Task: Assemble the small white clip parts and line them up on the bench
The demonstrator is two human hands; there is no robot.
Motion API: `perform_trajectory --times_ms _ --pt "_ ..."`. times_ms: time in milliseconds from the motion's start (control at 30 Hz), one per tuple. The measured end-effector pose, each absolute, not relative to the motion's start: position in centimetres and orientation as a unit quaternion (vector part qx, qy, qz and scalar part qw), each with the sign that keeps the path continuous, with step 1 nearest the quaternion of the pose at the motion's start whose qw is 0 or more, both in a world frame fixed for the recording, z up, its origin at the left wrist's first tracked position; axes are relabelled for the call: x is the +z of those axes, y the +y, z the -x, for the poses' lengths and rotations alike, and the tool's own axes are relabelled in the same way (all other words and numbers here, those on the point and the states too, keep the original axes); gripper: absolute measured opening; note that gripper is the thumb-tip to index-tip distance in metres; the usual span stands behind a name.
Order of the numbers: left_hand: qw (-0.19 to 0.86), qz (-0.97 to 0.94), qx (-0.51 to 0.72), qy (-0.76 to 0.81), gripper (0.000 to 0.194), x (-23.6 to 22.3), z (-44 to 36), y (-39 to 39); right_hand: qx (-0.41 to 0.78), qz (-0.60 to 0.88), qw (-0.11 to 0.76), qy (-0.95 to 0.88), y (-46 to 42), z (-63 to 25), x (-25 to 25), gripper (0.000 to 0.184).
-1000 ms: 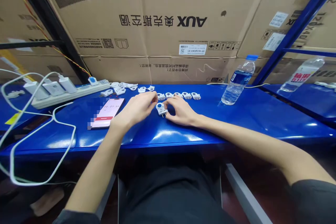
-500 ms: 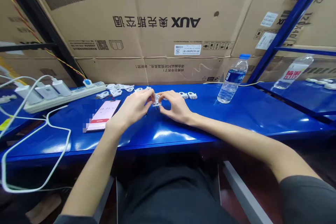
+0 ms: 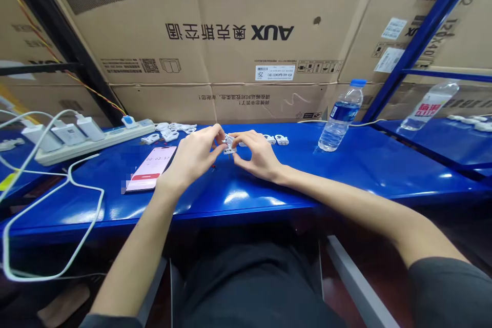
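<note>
Both my hands meet over the middle of the blue table (image 3: 346, 174). My left hand (image 3: 194, 156) and my right hand (image 3: 255, 154) pinch one small white plug part (image 3: 229, 144) between their fingertips, held a little above the tabletop. Behind my right hand lie finished-looking white plug parts (image 3: 277, 139) in a short row. More loose white plug parts (image 3: 169, 132) are scattered behind my left hand. A phone (image 3: 150, 167) with a timer on its screen lies flat, left of my left hand.
A white power strip (image 3: 88, 139) with chargers and white cables (image 3: 57, 200) sits at the left. A water bottle (image 3: 341, 115) stands at the right; another bottle (image 3: 426, 107) lies on the neighbouring blue table. Cardboard boxes (image 3: 238, 36) wall the back.
The white plug part has been lifted off the table and turned between both hands' fingertips. My view has shifted slightly to the right.
</note>
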State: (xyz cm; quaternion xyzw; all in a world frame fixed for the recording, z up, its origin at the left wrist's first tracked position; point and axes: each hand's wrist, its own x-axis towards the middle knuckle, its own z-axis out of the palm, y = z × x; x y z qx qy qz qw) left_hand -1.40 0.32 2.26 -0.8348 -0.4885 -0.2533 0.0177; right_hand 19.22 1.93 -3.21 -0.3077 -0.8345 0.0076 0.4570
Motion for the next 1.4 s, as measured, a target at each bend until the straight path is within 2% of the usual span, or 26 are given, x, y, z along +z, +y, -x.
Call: perform_trajectory --times_ms 267,633,867,1033,1400 --pt "0.031 0.835 -0.246 -0.491 0.029 1.8 1.5 0.6 0.026 0.339 0.457 -0.822 2.5 -19.3 -3.4 0.01" --pt "0.042 0.849 -0.181 -0.495 0.021 1.9 2.1 0.8 0.076 0.34 0.467 -0.813 2.9 -19.4 -3.5 0.008" --pt "0.041 0.826 -0.07 -0.558 0.021 1.4 2.7 0.7 0.059 0.341 0.478 -0.808 4.6 -19.3 -4.1 0.008" --pt "0.014 0.825 -0.04 -0.564 0.028 1.0 2.5 0.4 0.023 0.377 0.416 -0.827 6.8 -17.6 -4.7 0.01" --pt "-0.033 0.818 0.002 -0.574 0.012 1.8 3.5 0.7 -0.033 0.413 0.318 -0.853 9.2 -13.8 -4.9 0.018"
